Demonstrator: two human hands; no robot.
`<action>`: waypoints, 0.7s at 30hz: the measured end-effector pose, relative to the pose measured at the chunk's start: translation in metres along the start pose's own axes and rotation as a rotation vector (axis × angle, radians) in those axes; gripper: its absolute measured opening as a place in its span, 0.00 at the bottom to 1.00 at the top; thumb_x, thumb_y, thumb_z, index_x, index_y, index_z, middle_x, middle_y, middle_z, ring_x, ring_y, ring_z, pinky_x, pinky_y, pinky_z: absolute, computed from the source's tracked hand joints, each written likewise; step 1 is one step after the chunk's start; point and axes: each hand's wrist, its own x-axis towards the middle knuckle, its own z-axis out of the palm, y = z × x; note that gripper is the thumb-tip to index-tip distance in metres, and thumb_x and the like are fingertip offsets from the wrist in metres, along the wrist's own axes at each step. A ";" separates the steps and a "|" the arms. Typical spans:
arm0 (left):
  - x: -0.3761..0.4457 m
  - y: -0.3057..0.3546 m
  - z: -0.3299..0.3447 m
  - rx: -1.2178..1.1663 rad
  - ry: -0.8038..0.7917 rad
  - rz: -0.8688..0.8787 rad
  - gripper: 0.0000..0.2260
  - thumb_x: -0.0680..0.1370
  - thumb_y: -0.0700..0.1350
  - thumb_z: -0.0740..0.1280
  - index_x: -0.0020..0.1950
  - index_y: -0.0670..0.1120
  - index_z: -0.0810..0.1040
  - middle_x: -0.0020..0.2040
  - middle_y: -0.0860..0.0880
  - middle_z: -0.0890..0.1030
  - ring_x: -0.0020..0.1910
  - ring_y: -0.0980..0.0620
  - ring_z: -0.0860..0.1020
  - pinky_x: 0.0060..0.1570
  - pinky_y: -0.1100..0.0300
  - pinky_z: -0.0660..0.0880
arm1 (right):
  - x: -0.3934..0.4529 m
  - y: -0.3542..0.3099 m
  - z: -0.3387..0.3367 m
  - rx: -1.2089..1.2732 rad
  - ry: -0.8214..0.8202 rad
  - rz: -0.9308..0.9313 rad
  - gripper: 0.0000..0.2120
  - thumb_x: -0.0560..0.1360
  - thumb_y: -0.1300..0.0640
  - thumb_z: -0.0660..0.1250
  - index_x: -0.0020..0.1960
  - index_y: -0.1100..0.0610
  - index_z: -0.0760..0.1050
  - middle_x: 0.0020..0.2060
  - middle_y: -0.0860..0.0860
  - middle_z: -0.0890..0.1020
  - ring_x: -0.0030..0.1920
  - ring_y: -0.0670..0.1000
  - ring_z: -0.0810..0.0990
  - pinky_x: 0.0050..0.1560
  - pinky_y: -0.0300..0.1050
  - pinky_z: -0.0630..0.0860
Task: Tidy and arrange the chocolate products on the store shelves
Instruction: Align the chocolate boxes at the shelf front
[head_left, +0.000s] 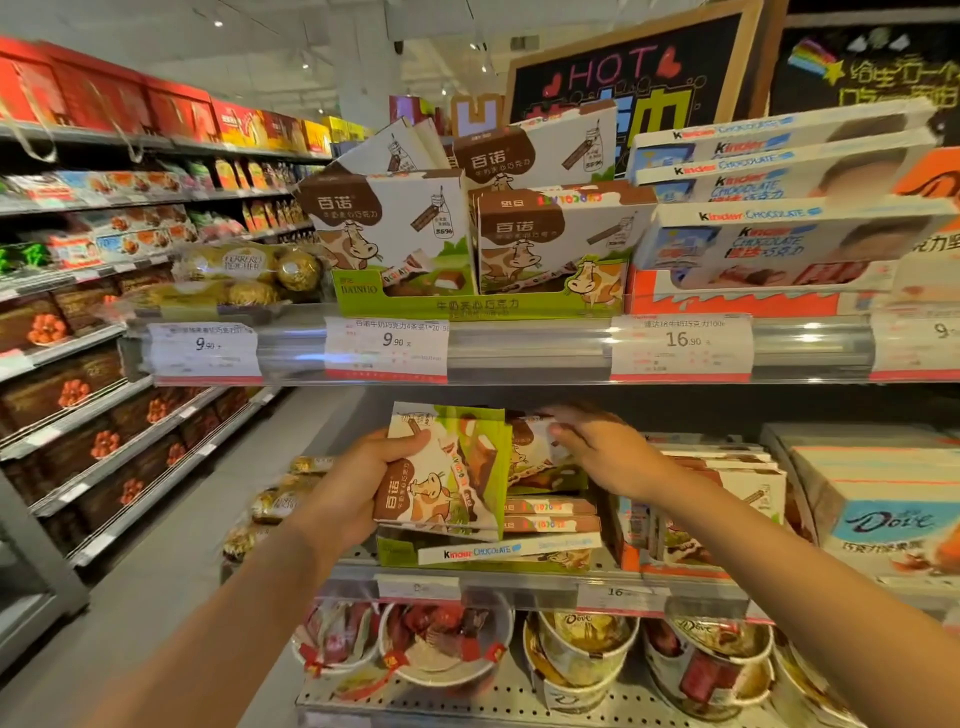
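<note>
Head view: right hands (597, 447) blurred

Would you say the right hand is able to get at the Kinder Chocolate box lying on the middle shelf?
Probably yes: the Kinder box lies exposed at the shelf front, just below the right hand, though that hand is touching a cow-print pack now.

Both hands work in the dark gap beneath the clear plastic price rail (519, 351) of the upper shelf. Below, flat brown-and-white chocolate boxes (550, 514) are stacked, and a white Kinder box (509, 551) lies across the front. A pale blue-and-white Dove carton (883, 514) walls the right side.
</note>
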 end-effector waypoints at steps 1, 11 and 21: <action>-0.001 0.000 0.001 -0.010 0.006 0.008 0.14 0.72 0.44 0.66 0.57 0.42 0.76 0.47 0.40 0.84 0.42 0.43 0.83 0.39 0.52 0.81 | 0.002 0.001 -0.001 0.042 0.009 0.023 0.16 0.82 0.52 0.51 0.68 0.51 0.67 0.61 0.52 0.75 0.63 0.54 0.72 0.57 0.42 0.68; 0.001 0.000 0.005 -0.027 0.091 0.020 0.09 0.76 0.42 0.65 0.56 0.43 0.76 0.46 0.41 0.84 0.42 0.44 0.83 0.41 0.50 0.80 | -0.004 -0.001 0.006 0.020 0.031 -0.007 0.18 0.82 0.50 0.50 0.70 0.51 0.65 0.64 0.52 0.75 0.64 0.53 0.72 0.60 0.44 0.69; 0.007 0.000 0.011 -0.025 0.099 -0.055 0.14 0.76 0.43 0.65 0.61 0.39 0.75 0.47 0.38 0.83 0.39 0.43 0.83 0.33 0.53 0.81 | -0.002 0.003 0.028 0.321 0.267 0.023 0.15 0.81 0.55 0.56 0.65 0.53 0.73 0.58 0.51 0.79 0.58 0.48 0.75 0.55 0.36 0.69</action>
